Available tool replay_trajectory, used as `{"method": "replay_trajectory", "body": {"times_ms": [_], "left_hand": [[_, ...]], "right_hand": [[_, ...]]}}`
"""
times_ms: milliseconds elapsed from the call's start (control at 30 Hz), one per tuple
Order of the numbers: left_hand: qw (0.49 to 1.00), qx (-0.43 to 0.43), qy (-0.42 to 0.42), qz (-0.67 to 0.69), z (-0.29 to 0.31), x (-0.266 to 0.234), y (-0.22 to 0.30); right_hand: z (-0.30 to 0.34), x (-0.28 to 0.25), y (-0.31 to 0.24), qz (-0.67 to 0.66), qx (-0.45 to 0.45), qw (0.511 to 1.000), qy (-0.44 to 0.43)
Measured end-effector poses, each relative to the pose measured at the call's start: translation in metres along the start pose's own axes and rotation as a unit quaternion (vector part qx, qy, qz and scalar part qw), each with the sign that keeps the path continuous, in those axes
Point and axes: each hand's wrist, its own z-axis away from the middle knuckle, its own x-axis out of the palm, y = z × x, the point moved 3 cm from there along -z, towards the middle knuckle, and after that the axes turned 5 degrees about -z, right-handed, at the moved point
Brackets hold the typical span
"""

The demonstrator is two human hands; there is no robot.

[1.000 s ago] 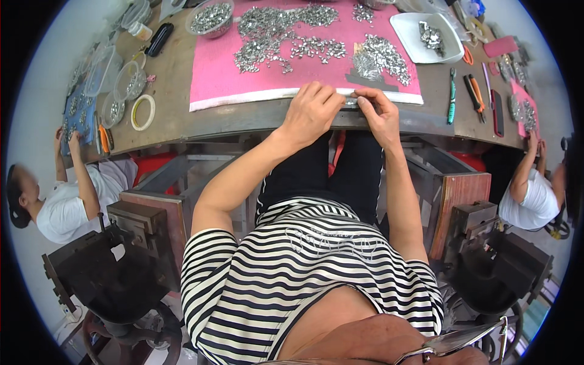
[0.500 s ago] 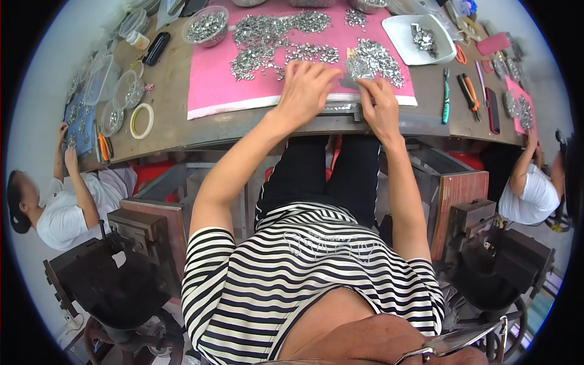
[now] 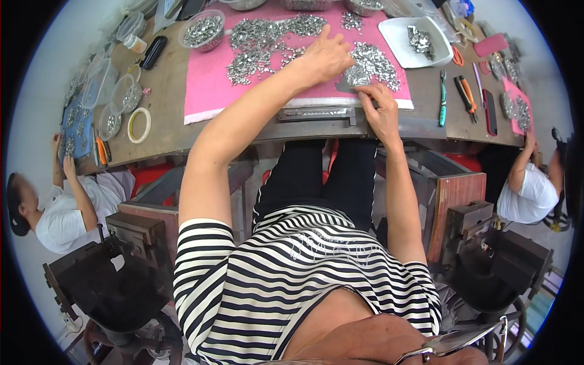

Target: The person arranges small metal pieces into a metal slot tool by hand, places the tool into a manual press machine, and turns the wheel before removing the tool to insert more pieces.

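Note:
My left hand (image 3: 328,56) is stretched out over the pink ribbed mat (image 3: 207,91). Its fingers look spread and hold nothing I can see, though part of them is hidden. Under and around it lie heaps of small shiny metal pieces (image 3: 258,36). My right hand (image 3: 379,109) pinches a thin flat grey plate (image 3: 345,87) at the mat's near edge, beside a heap of silvery pieces (image 3: 377,64). At the table's front edge lies a narrow dark metal bar-shaped holder (image 3: 316,115) with a row of small shiny pieces along it.
Round tub of pieces (image 3: 202,31) stands far left, white tray (image 3: 404,58) far right. Right of the mat lie a teal-handled tool (image 3: 443,100), orange-handled pliers (image 3: 468,97) and a phone (image 3: 490,112); a tape roll (image 3: 140,125) lies left. Co-workers sit at both sides.
My left hand has moved away from my right hand, forward over the heaps. The bar-shaped holder, largely covered before, now shows in full. My right hand has stayed nearly in place.

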Motion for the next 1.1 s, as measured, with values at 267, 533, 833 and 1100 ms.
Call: {"method": "replay_trajectory", "body": {"times_ms": [267,533,833,1100], "left_hand": [[0.997,0.002,-0.069,0.033,0.008,0.021,-0.005],[0.923,-0.141,0.152,0.325,0.065,-0.002,0.015],[0.864,-0.26,0.187,0.388,0.105,-0.027,0.037],[0.881,-0.187,0.191,0.39,0.063,-0.004,0.026]], "right_hand": [[-0.001,0.005,0.0,0.004,-0.008,1.0,0.009],[-0.016,0.021,-0.003,0.139,-0.085,0.986,0.038],[-0.022,0.027,0.0,0.134,-0.041,0.99,-0.001],[-0.022,0.025,0.0,0.089,-0.022,0.995,-0.04]]}}
